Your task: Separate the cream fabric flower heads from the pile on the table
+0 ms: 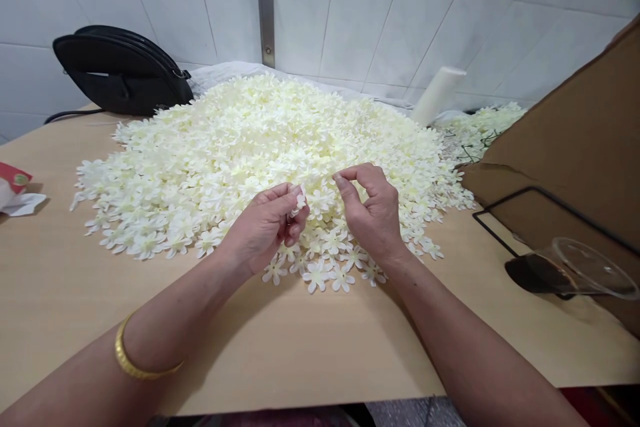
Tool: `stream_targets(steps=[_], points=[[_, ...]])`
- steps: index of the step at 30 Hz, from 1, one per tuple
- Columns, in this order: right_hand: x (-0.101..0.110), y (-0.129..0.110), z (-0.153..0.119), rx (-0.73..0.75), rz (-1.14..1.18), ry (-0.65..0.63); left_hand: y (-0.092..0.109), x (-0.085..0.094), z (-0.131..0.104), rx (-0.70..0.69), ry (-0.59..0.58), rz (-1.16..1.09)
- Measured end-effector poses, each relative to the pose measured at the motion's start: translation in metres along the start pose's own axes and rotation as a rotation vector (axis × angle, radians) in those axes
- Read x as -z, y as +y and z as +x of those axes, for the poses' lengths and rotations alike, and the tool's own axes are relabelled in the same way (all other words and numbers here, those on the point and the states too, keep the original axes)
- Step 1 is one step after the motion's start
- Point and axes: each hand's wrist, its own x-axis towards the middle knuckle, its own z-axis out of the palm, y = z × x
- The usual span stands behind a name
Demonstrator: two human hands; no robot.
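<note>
A broad heap of cream-white artificial flowers (pixel 240 140) lies across the table, each blossom flat with pointed petals. Just above its front edge, my left hand (pixel 273 217) pinches an artificial flower (pixel 300 201) between thumb and fingers. To its right, my right hand (pixel 370 207) has thumb and index finger pressed together at the tips. Whatever is in that pinch, if anything, is too small to make out. The two hands are apart, with flowers showing between them.
A black bag (pixel 120 73) stands at the back left, near a tiled wall (pixel 400 13). A white roll (pixel 437 97) leans behind the heap. On the right are a cardboard box (pixel 565 127), a black wire frame (pixel 535 190) and a clear cup (pixel 575 270) with dark liquid. A red packet (pixel 14 177) lies far left.
</note>
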Motion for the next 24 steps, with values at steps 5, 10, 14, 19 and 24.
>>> stream_targets(steps=[5, 10, 14, 19, 24], points=[[0.002, -0.002, 0.000, -0.004, 0.040, -0.036, -0.003, 0.000, 0.001, 0.003, 0.045, 0.019], [0.005, -0.010, 0.000, -0.038, 0.117, -0.085, -0.006, 0.000, 0.001, -0.013, 0.054, 0.034], [0.005, -0.017, -0.001, -0.014, 0.250, -0.204, -0.008, 0.001, 0.001, -0.024, 0.049, 0.017], [-0.001, -0.024, -0.005, 0.020, 0.286, -0.315, -0.011, -0.001, 0.002, -0.040, 0.076, 0.008], [-0.001, -0.024, -0.005, -0.065, 0.300, -0.290, -0.008, 0.000, 0.001, 0.041, -0.023, -0.131]])
